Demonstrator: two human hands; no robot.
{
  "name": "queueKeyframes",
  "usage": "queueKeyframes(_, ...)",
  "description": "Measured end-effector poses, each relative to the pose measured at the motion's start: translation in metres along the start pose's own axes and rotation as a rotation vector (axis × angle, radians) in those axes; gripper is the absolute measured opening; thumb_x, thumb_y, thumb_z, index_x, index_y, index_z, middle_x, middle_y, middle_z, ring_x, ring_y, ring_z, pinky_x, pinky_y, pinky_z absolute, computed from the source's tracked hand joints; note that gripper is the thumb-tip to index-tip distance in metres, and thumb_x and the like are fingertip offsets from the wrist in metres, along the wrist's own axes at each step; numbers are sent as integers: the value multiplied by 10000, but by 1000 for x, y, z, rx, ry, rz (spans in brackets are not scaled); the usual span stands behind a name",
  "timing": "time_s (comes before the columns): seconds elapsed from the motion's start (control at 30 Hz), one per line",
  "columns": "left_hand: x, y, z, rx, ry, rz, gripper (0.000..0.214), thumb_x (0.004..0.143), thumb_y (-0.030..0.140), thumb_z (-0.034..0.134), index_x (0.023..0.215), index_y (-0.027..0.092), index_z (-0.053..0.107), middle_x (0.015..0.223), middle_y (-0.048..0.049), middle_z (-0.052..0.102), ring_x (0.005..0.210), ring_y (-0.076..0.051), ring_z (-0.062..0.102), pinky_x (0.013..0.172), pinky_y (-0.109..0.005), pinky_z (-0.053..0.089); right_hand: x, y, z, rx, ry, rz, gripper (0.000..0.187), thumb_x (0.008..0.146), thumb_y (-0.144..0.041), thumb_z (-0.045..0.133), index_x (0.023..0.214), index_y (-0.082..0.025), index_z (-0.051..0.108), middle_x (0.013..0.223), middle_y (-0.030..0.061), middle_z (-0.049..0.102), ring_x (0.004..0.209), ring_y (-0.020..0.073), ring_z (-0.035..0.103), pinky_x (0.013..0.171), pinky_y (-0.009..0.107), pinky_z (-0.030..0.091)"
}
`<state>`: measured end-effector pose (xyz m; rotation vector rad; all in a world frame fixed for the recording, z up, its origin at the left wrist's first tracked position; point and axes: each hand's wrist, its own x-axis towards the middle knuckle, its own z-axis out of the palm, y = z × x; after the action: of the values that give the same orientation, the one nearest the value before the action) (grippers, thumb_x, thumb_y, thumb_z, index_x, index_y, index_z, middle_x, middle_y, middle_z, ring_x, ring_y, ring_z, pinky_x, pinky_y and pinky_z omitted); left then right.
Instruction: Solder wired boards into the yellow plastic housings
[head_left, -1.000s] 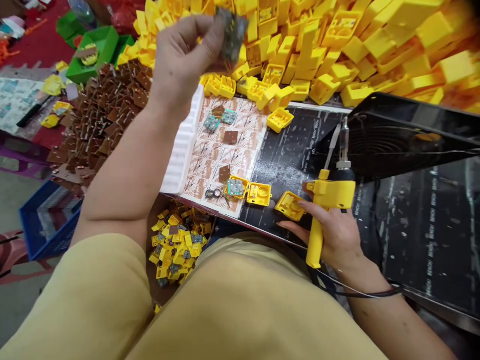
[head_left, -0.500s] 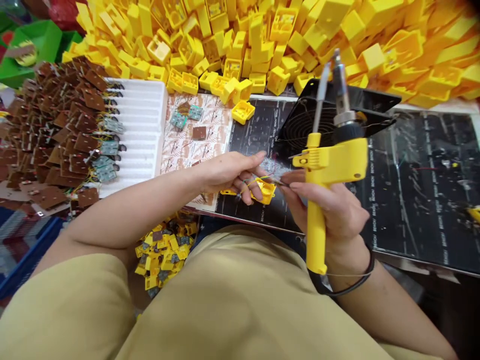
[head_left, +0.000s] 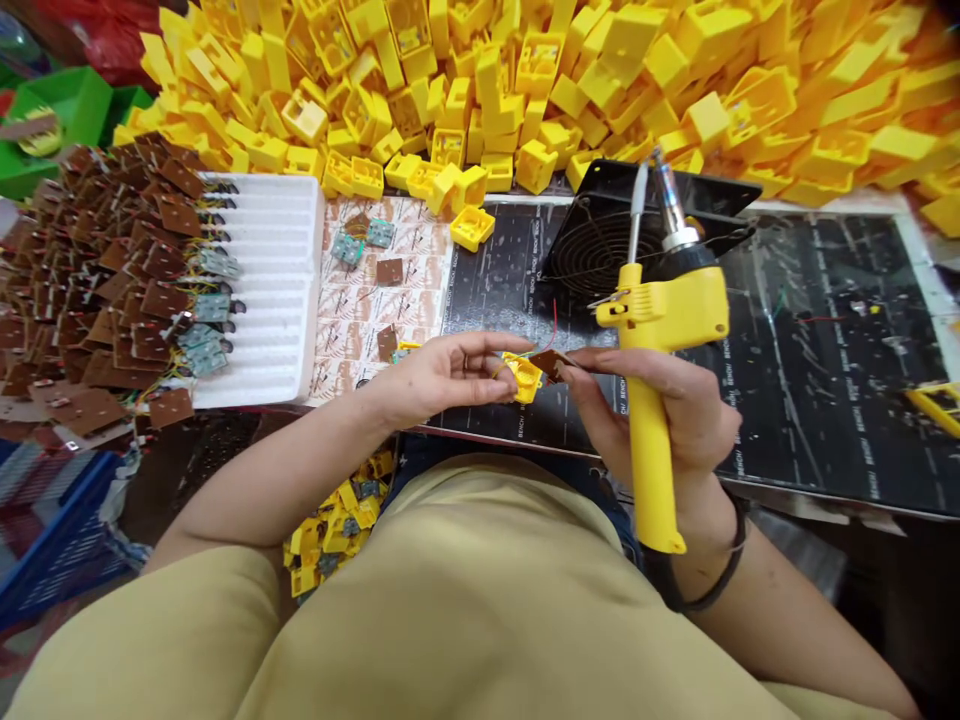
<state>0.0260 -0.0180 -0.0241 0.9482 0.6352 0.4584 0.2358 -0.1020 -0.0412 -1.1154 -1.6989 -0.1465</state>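
Note:
My left hand (head_left: 444,372) pinches a small yellow plastic housing (head_left: 523,377) just above the black mat's (head_left: 810,400) near edge. My right hand (head_left: 660,410) grips the handle of a yellow soldering gun (head_left: 660,330), tip pointing up and away, and its fingertips pinch a small brown circuit board (head_left: 553,362) against the housing. Thin coloured wires run between board and housing. Both hands meet over the near edge of the table.
A big heap of yellow housings (head_left: 525,80) fills the back. Brown circuit boards (head_left: 97,270) are piled at left beside a white foam tray (head_left: 262,290). A black fan (head_left: 622,240) stands behind the gun. Finished yellow parts (head_left: 337,520) lie in a box below; green bins (head_left: 60,110) sit far left.
My left hand came down from high at the back to the housing at the table's near edge. My right hand lifted the soldering gun upright and took the brown board in its fingertips.

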Motion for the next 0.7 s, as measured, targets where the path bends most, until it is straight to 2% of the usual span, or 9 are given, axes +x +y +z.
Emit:
queueKeyframes(0.13,6,-7,8,-95,140,65,396,635,399,995,919,182,825,771,11,773,713,-59,701,812,-196,563,-1,-5,0,47,8,15,349,848,-127,816,1109,-205,599,904,4,786,759,139,767,738,183,623)
queueKeyframes(0.3,11,-2,16,-166,128,-25,398,543,400,1031,818,191,831,675,33,734,622,-32,634,690,-163,507,-5,-8,-4,185,-19,2,366,853,-104,797,1132,-207,583,957,15,793,793,162,776,769,229,657)
queueKeyframes(0.4,13,-2,22,-105,168,-24,400,537,451,1022,784,195,838,729,13,759,614,-31,594,601,-155,435,-7,-9,-8,213,-40,10,385,845,-83,799,1139,-214,588,974,12,795,805,161,777,792,239,664)
queueKeyframes(0.47,13,-6,27,-70,178,2,400,565,469,1009,820,206,848,813,-7,790,691,-59,629,651,-177,459,-10,-11,-10,209,-55,29,403,845,-82,801,1155,-226,588,990,-1,797,799,153,776,792,239,667)
queueKeyframes(0.53,13,-10,33,-40,173,39,390,604,481,992,837,205,847,870,-22,804,797,-95,672,765,-217,502,-13,-12,-9,202,-61,45,399,853,-100,801,1164,-237,591,995,-18,796,785,148,773,767,235,669)
queueKeyframes(0.6,10,-12,37,-31,178,64,393,618,497,983,818,195,830,862,-20,798,836,-112,690,840,-252,521,-18,-11,-9,193,-60,55,376,856,-111,800,1152,-244,610,976,-31,795,775,152,772,743,237,669)
queueKeyframes(0.7,1,-1,33,22,229,68,443,606,548,965,803,193,789,746,10,748,700,-102,665,735,-253,534,-23,-6,-15,148,-74,50,329,846,-140,818,1105,-260,655,951,-23,791,816,184,778,748,274,668)
